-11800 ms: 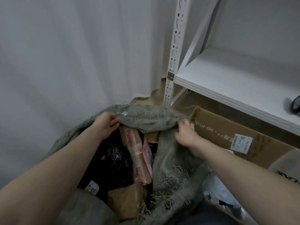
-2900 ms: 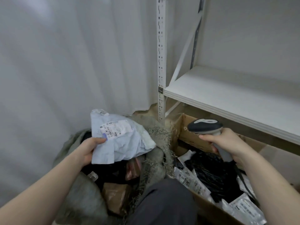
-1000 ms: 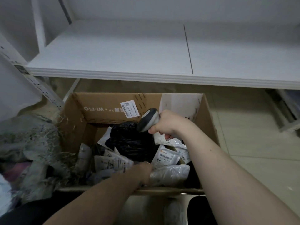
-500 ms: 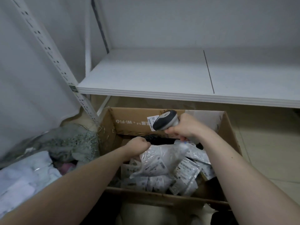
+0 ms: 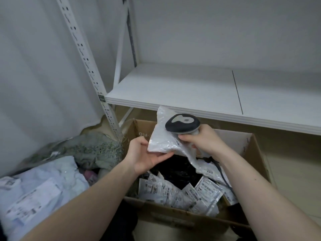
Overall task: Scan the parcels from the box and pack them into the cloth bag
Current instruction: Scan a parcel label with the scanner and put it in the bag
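Near the front edge of the brown box (image 5: 257,146) lie many small parcels (image 5: 180,190). Above them the left hand (image 5: 145,153) holds up a white parcel (image 5: 163,136) in curled fingers. The right hand (image 5: 203,141) grips a scanner (image 5: 182,125) touching it. The cloth bag (image 5: 90,150) sits left, the white shelf (image 5: 182,87) behind.

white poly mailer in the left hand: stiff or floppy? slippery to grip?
Likely floppy: the white poly mailer creases and a loose flap droops past the left hand. Probably slick, since its film shows glossy highlights. Seems light: it rests on the fingers, while the right hand holds the scanner.
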